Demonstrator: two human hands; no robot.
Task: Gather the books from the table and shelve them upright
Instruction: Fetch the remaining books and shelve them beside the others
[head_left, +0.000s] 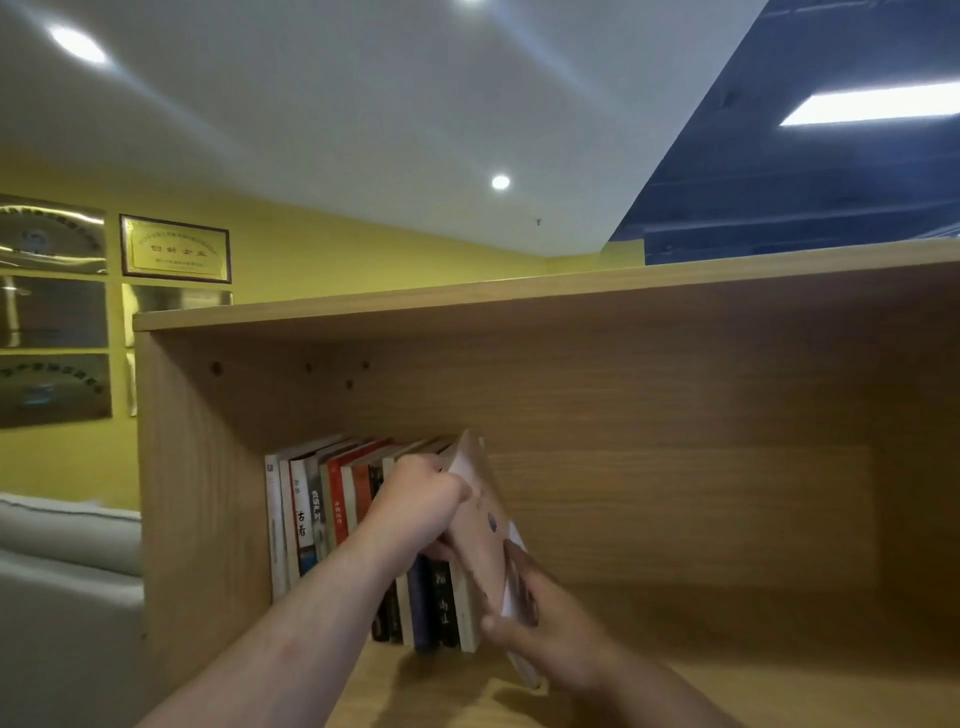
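A row of several books (311, 519) stands upright at the left end of a wooden shelf compartment (675, 519). At the right end of that row a tan-covered book (485, 525) leans tilted, its top toward the row and its bottom edge out on the shelf board. My left hand (421, 499) grips the upper part of this book against the row. Around its lower edge, near the shelf board, my right hand (540, 623) is closed. Both forearms reach in from the bottom of the view and hide the lower spines of some books.
The right part of the shelf compartment holds no books. The shelf's left side panel (197, 493) stands close to the row. Framed plaques (174, 249) hang on the yellow wall at left, above a grey sofa (62, 545).
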